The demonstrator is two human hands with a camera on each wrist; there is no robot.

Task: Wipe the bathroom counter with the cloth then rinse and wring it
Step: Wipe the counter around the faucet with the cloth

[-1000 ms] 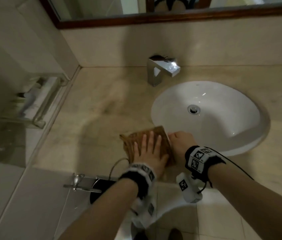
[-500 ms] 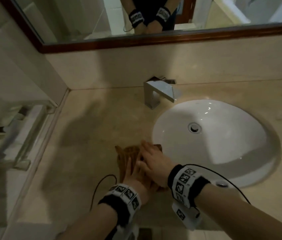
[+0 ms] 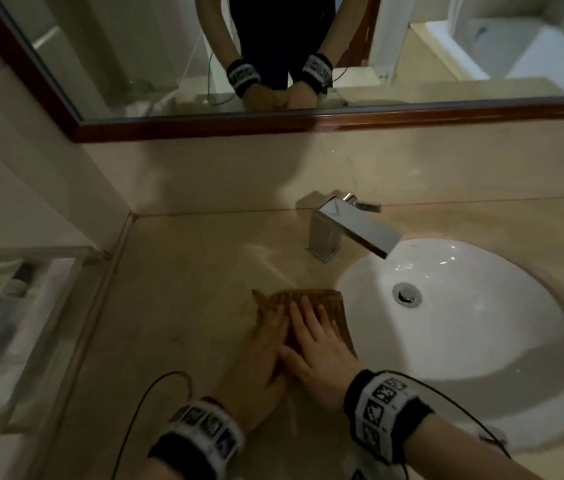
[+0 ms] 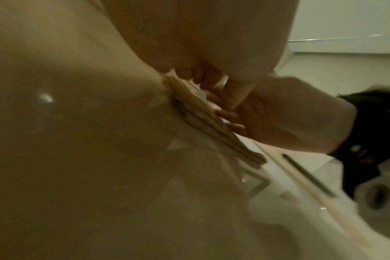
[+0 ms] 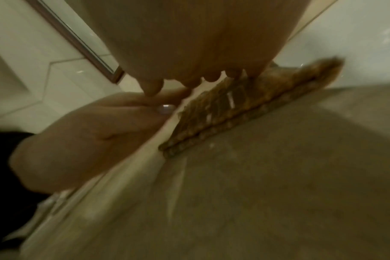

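On the counter (image 3: 183, 306), just left of the basin (image 3: 464, 323), lies the cloth (image 3: 332, 306), brown and folded flat. Both hands are together on top of it. The left hand (image 3: 266, 344) lies palm down on the cloth's left part, fingers straight and pointing toward the wall. The right hand (image 3: 318, 355) lies palm down beside it, fingers extended over the cloth's middle and right part, its thumb side overlapping the left hand. Neither hand curls around the cloth; both press it flat against the counter. The right wrist view shows the cloth's folded edge (image 5: 245, 112) as stacked layers lying on the surface, with fingertips (image 5: 151, 88) above it. The left wrist view shows the same layers (image 4: 211, 126) under the right hand (image 4: 289, 114). The faucet (image 3: 349, 230) stands behind the cloth, its spout reaching over the basin. A wet streak (image 3: 270, 265) marks the counter between the faucet and the cloth. The mirror (image 3: 273, 46) above reflects both banded wrists close together.
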